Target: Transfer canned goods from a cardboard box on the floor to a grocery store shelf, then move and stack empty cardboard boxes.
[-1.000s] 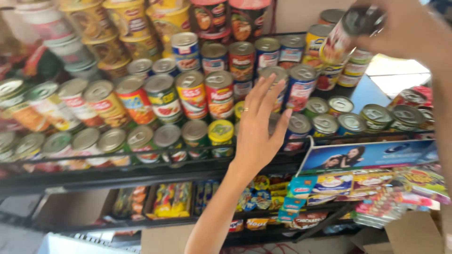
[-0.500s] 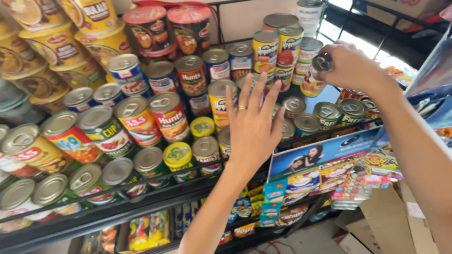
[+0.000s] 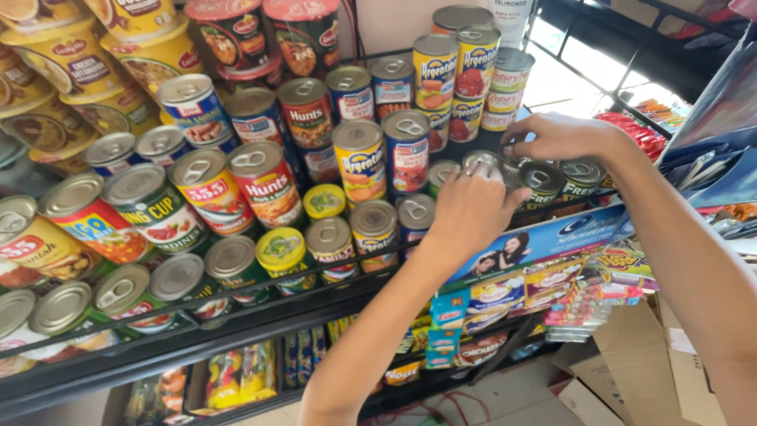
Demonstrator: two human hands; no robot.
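Nearest the camera is a dark wire shelf [image 3: 236, 327] packed with tins, and below it hang strips of snack sachets [image 3: 481, 304] and a cardboard box [image 3: 631, 355]. Both arms reach up over that.

The left hand [image 3: 471, 209] has its fingers curled loosely down over a small silver-topped can [image 3: 482, 162] at the right end of the shelf, touching its lid and side. Can't tell if it's actually gripping it or just resting on it. That can stands upright, long axis vertical, lid facing the camera.

A bit further right, the right hand [image 3: 560, 136] is bent at the wrist with fingertips pinched down at a cluster of dark green cans [image 3: 544, 180]. Whether it holds one is hidden by the fingers.

Further back, the shelf rows hold red sauce cans [image 3: 264, 185], yellow-labelled cans [image 3: 359, 162], and at the very back stacked yellow tubs [image 3: 75, 59] and red-lidded cups [image 3: 260, 35].
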